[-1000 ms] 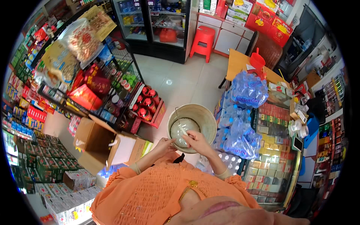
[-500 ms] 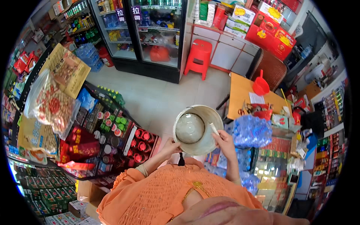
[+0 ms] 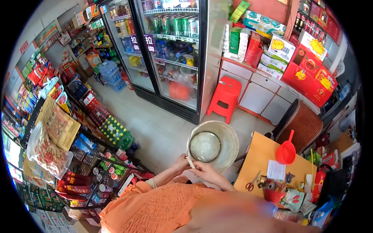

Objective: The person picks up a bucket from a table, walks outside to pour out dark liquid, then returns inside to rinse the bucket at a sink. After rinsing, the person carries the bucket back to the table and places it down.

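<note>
A whitish, worn bucket [image 3: 230,149] hangs in front of me, its mouth facing up. Inside, a darker ring surrounds a pale, shiny bottom; I cannot tell how much liquid is there. The bucket's white handle grip [image 3: 190,162] lies at the rim nearest me. Fingers of my left hand [image 3: 179,164] are closed at the left side of this grip. My right hand [image 3: 208,173] is closed round its other end, so the two hands are almost touching.
A wooden table [image 3: 254,159] with a red dipper [image 3: 285,152] and scissors [image 3: 252,181] stands to my right. Racks with snack bags [image 3: 50,149] are on the left. Ahead are a glass-door fridge [image 3: 171,70] and a red stool [image 3: 225,97].
My right hand has moved left across the bucket's near rim to meet my left hand, bringing the white grip over. The view has turned and advanced toward the fridge.
</note>
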Tool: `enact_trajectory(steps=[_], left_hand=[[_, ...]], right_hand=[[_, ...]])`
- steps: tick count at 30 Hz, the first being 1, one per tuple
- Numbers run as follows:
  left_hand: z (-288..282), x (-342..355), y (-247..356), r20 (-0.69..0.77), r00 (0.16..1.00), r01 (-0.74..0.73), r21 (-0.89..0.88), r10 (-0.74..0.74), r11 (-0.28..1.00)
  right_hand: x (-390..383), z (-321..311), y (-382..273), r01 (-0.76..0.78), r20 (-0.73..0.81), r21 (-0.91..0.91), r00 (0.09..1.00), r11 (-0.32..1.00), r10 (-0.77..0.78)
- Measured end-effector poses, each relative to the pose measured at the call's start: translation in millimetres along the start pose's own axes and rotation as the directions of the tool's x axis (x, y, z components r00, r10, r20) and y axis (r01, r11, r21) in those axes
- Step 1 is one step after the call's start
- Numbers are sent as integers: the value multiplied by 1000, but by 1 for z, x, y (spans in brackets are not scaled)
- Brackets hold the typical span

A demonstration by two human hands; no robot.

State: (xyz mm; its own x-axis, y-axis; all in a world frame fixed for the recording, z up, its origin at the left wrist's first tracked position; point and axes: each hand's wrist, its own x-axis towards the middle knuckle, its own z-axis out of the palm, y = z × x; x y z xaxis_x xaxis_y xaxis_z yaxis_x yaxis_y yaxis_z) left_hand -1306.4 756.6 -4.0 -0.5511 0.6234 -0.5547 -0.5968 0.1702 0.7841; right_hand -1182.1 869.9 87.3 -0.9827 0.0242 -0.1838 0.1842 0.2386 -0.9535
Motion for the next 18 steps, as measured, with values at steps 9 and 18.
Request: enact_trajectory(steps=[9, 18], left_hand=[[25, 158, 95, 170, 985, 65, -201, -31, 978], [86, 335, 203, 342, 929, 134, 41, -140, 990]], right_hand=[[112, -162, 16, 113, -192, -265, 967, 958, -168], [98, -346, 36, -245, -796, -103, 601, 964, 68]])
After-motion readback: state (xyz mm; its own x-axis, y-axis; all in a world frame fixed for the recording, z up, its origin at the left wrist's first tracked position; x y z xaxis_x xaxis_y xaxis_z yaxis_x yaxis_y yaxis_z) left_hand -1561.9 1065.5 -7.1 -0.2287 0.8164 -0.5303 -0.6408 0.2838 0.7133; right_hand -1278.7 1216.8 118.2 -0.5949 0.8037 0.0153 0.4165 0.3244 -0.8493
